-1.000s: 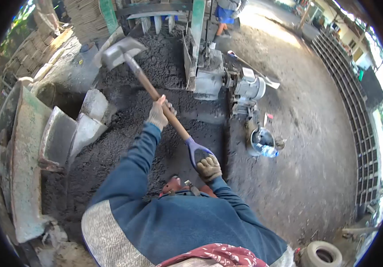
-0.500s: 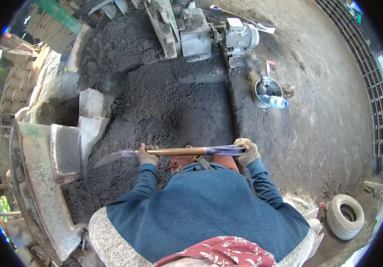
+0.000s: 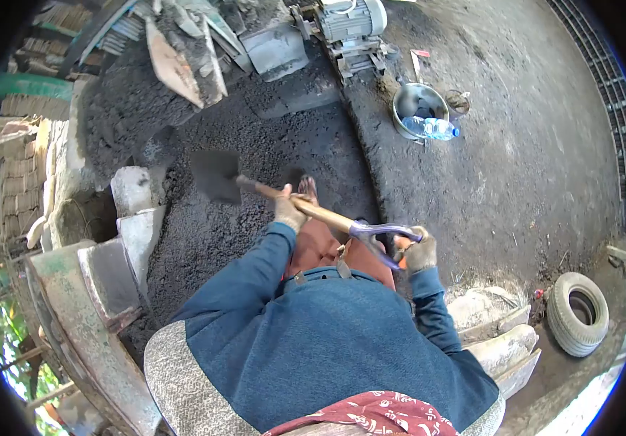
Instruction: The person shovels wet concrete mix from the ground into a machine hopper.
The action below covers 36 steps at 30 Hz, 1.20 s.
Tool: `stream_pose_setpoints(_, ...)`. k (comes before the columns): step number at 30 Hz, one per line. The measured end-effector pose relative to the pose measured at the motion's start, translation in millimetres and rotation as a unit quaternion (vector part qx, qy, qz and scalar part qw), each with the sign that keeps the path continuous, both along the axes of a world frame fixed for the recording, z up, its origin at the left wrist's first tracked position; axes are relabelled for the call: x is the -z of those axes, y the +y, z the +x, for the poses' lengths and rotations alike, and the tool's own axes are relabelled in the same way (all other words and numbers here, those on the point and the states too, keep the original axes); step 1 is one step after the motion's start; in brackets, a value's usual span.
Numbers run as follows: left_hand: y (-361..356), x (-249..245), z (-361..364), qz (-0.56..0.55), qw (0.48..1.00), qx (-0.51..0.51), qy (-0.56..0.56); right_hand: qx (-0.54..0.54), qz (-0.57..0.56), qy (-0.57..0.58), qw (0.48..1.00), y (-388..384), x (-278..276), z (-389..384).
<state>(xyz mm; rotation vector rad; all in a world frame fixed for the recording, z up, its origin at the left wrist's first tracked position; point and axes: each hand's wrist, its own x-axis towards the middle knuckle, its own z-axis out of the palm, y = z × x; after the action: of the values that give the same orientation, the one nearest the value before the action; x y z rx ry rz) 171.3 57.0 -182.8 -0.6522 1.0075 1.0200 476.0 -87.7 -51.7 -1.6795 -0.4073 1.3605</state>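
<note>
A shovel [image 3: 325,216] with a wooden shaft and a purple D-shaped handle lies slantwise across the front of my body. My gloved left hand [image 3: 289,210] is wrapped round the shaft, partway toward the blade. On the right, my gloved right hand [image 3: 420,251] grips the handle's end, where an orange bar shows. The dark blade [image 3: 216,176], blurred by motion, is over the dark, crumbly material [image 3: 197,247] on the ground. One of my feet [image 3: 307,187] shows just past the shaft.
Beyond the dark ground stand a metal machine housing [image 3: 277,54] and a motor [image 3: 353,20]. A metal bucket [image 3: 405,97] with water bottles [image 3: 429,128] is ahead on the right. A metal chute [image 3: 91,341] lines the left side; a tyre [image 3: 578,314] lies at right.
The shovel's blade has swung from the left, beside my left hand, to forward over the dark material. My left hand has moved forward and rightward; my right hand is slightly lower. The view has turned.
</note>
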Motion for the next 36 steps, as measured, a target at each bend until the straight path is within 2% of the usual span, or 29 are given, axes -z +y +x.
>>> stream_pose_setpoints(2, 21, 61, 34, 0.014, 0.997, 0.07, 0.0, 0.042, -0.085, 0.014, 0.995, 13, 15, -25)
stream_pose_setpoints(5, 74, 121, 71, -0.061, 0.978, 0.186, 0.075, 0.139, -0.095, 0.043, 0.985, 32, 69, -49)
stream_pose_setpoints(6, 92, 126, 81, -0.081, 0.971, 0.213, 0.075, 0.165, -0.112, 0.04, 0.979, 47, 71, -53)
stream_pose_setpoints(8, 130, 92, 102, -0.077, 0.97, 0.208, 0.094, 0.213, -0.117, 0.017, 0.97, 85, 78, -56)
stream_pose_setpoints(10, 163, 158, 104, -0.093, 0.965, 0.244, 0.035, 0.246, -0.118, 0.027, 0.962, 124, 97, -51)
stream_pose_setpoints(11, 182, 174, 104, -0.109, 0.967, 0.229, 0.029, 0.229, -0.137, 0.02, 0.964, 150, 100, -49)
stream_pose_setpoints(12, 199, 186, 102, -0.127, 0.968, 0.213, 0.023, 0.182, -0.141, -0.027, 0.973, 159, 134, -44)
stream_pose_setpoints(15, 255, 212, 74, -0.078, 0.973, 0.213, 0.031, 0.19, -0.16, -0.002, 0.969, 257, 104, -71)
stream_pose_setpoints(16, 275, 218, 65, -0.103, 0.97, 0.217, 0.031, 0.186, -0.156, 0.004, 0.97, 277, 111, -81)
stream_pose_setpoints(18, 308, 232, 26, -0.081, 0.977, 0.193, -0.027, 0.176, -0.149, 0.019, 0.973, 306, 125, -104)
stream_pose_setpoints(20, 342, 226, -17, -0.052, 0.966, 0.246, 0.058, 0.103, -0.179, 0.03, 0.978, 327, 153, -138)
stream_pose_setpoints(21, 354, 222, -40, -0.044, 0.969, 0.232, 0.075, 0.023, -0.096, -0.139, 0.985, 325, 182, -164)
stream_pose_setpoints(23, 373, 231, -74, -0.022, 0.972, 0.217, 0.082, -0.011, -0.038, -0.218, 0.975, 340, 186, -199)
stream_pose_setpoints(24, 373, 237, -80, -0.011, 0.975, 0.212, 0.072, 0.03, -0.07, -0.131, 0.988, 352, 162, -201)
stream_pose_setpoints(25, 361, 240, -74, -0.012, 0.975, 0.188, 0.118, -0.004, -0.063, -0.153, 0.986, 343, 169, -194)
stream_pose_setpoints(26, 355, 249, -72, -0.025, 0.977, 0.195, 0.081, 0.039, -0.096, 0.009, 0.995, 333, 182, -182)
stream_pose_setpoints(28, 341, 241, -43, -0.024, 0.975, 0.182, 0.124, 0.038, -0.035, -0.051, 0.997, 294, 246, -156)
stream_pose_setpoints(29, 328, 248, -36, -0.021, 0.986, 0.158, 0.057, 0.048, -0.067, 0.044, 0.996, 297, 219, -131)
stream_pose_setpoints(30, 315, 234, -22, -0.032, 0.986, 0.145, 0.076, 0.055, -0.114, 0.085, 0.988, 302, 187, -110)
stream_pose_setpoints(32, 284, 193, 1, -0.055, 0.99, 0.11, 0.074, 0.046, -0.102, 0.128, 0.986, 273, 192, -67)
stream_pose_setpoints(33, 261, 184, 4, -0.044, 0.992, 0.107, 0.054, 0.022, -0.099, 0.12, 0.988, 256, 190, -46)
stream_pose_setpoints(36, 189, 121, 8, -0.034, 0.995, 0.084, -0.029, 0.018, -0.063, 0.189, 0.98, 200, 161, 4)
